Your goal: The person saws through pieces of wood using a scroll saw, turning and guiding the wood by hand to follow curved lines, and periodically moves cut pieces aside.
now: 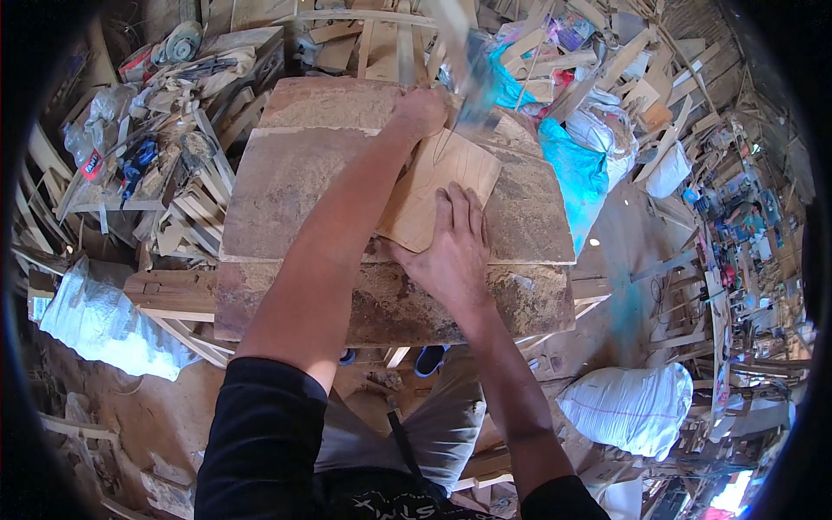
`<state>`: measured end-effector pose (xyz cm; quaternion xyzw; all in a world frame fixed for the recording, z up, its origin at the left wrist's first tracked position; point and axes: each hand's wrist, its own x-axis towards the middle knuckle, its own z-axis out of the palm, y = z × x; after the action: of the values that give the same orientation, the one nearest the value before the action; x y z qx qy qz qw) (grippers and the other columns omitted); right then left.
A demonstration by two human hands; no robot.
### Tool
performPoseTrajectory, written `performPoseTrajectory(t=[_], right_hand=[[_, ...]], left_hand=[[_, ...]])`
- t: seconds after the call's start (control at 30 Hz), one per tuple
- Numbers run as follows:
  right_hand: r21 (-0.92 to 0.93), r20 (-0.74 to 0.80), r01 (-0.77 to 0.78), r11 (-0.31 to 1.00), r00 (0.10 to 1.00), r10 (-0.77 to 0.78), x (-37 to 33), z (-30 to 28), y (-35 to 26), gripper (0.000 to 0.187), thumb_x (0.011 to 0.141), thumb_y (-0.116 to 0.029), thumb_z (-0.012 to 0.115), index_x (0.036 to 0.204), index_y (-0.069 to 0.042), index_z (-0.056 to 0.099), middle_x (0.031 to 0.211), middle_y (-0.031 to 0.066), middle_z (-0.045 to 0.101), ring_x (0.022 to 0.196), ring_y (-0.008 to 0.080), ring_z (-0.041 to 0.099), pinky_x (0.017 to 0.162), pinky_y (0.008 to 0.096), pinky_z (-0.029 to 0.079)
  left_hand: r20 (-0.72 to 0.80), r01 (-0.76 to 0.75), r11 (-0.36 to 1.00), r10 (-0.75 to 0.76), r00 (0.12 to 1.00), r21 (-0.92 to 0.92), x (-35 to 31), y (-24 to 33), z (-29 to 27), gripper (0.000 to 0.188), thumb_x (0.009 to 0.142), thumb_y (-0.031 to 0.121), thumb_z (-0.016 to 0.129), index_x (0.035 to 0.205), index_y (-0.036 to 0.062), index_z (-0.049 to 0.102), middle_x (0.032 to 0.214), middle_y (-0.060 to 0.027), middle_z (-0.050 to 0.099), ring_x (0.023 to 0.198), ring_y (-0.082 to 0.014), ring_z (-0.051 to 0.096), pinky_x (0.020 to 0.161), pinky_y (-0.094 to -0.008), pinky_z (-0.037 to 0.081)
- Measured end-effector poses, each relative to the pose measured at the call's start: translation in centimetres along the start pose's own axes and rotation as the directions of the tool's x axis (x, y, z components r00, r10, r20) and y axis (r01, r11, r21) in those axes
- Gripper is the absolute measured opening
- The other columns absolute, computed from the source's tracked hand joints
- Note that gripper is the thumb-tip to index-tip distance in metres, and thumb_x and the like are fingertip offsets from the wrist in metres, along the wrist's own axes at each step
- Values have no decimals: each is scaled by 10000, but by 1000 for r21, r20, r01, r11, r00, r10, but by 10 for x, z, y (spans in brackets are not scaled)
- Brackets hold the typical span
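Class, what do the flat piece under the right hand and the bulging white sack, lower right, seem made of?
Flat piece: probably bare wood or plywood, from its tan, matte face with grain-like lines.
White sack: likely smooth woven plastic, from its creases and soft sheen.

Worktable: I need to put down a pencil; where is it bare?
Sawdust aside, the worktable is free left of the left forearm and between the right hand and the turquoise plastic. It's crowded around the wooden board and left hand.

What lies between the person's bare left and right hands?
The head view shows a flat, pale-brown wooden board between the left hand and the right hand, which rests on it.
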<state>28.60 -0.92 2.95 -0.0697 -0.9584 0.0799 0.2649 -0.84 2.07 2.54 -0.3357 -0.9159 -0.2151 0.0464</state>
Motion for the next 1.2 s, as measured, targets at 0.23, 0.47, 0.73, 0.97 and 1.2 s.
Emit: performPoseTrajectory(t=[0.23, 0.47, 0.73, 0.97, 1.2], right_hand=[[-14, -27, 1, 1000, 1000, -1, 1, 3, -1, 1042, 729, -608, 900, 1406, 100, 543, 1495, 268, 513, 1468, 456, 440, 1186, 575, 432], [-24, -15, -1, 1000, 1000, 1, 3, 5, -2, 1018, 726, -588, 905, 1392, 92, 546, 1495, 272, 508, 1466, 466, 440, 1177, 582, 441], [-2, -23, -23, 1000, 999, 23, 5, 7, -5, 1015, 733, -571, 907, 1409, 93, 542, 1511, 258, 506, 1463, 461, 446, 1184, 568, 437], [-31, -29, -18, 999, 999, 17, 6, 9, 0, 1034, 785, -657, 843, 1389, 132, 555, 1487, 293, 507, 1460, 471, 435, 1174, 581, 442], [5, -49, 14, 1000, 999, -13, 8, 11, -12, 858, 932, -582, 746, 1385, 128, 580, 1493, 297, 517, 1451, 470, 451, 1181, 577, 422]], left_hand=[[59, 14, 999, -17, 998, 36, 2, 2, -5, 426, 1016, 243, 526, 1400, 86, 622, 1474, -186, 633, 1400, -396, 590, 1190, -684, 351], [-10, 6, 1000, -6, 1000, -19, 3, -1, -1, 438, 1005, 227, 521, 1399, 74, 639, 1475, -192, 635, 1409, -401, 583, 1199, -682, 345], [70, -3, 999, 6, 998, -44, 7, -1, -5, 455, 1010, 281, 547, 1419, 101, 630, 1486, -221, 624, 1416, -421, 570, 1230, -691, 309], [13, -48, 998, 49, 999, -48, 3, 6, -3, 397, 997, 280, 619, 1306, 45, 703, 1351, -249, 700, 1324, -419, 642, 1166, -603, 444], [-190, -428, 899, 406, 894, -94, 40, -54, 42, 328, 974, 261, 650, 1130, 3, 779, 1078, -281, 761, 1010, -466, 747, 911, -559, 594]])
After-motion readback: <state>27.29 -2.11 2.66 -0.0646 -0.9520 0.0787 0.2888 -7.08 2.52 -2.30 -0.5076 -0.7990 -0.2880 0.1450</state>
